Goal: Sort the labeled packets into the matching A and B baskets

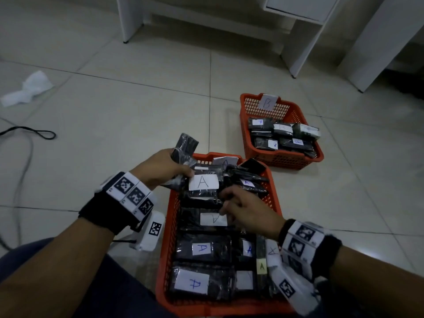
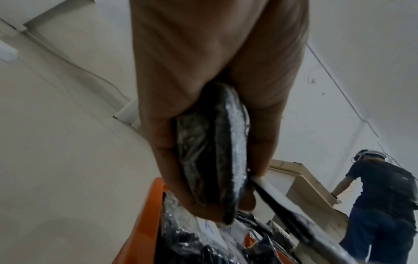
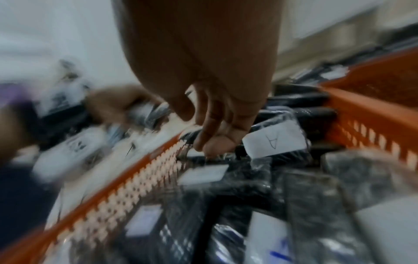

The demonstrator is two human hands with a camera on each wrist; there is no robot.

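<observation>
The near orange basket (image 1: 165, 249) is full of black packets with white A labels, and an A card (image 1: 226, 160) stands at its far rim. My left hand (image 1: 167, 167) grips a stack of black packets (image 1: 186, 144) over the basket's far left corner, its thumb on a packet labelled A (image 1: 203, 182). In the left wrist view the stack (image 2: 214, 157) sits edge-on between fingers and thumb. My right hand (image 1: 238, 208) is over the basket's middle. Its fingers (image 3: 210, 135) curl onto the edge of that plastic-wrapped packet. The B basket (image 1: 249, 145), with its B card (image 1: 267, 102), holds B packets at the far right.
White furniture legs (image 1: 130, 21) stand at the back. Crumpled white paper (image 1: 28, 88) and a black cable (image 1: 34, 131) lie on the tiled floor at left. A white marker-tagged device (image 1: 151, 234) sits beside the near basket. Another person (image 2: 384, 205) stands in the background.
</observation>
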